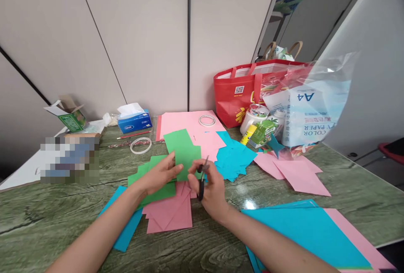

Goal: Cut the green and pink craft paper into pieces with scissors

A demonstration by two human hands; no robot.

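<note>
A red tote bag (232, 98) is standing upright; in front of it and leftward, the left hand (160, 174), nearly closed, is pinching a green paper rectangle (187, 159); nearer the bag, the right hand (214, 191) is curling around black-handled scissors (201, 188).

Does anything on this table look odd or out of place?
Yes: the clear paper package at the right has its printing upside down. The blue pieces lie in a loose, uneven heap. At the left, a pixelated patch hides what is there. I see no obvious spill.
</note>
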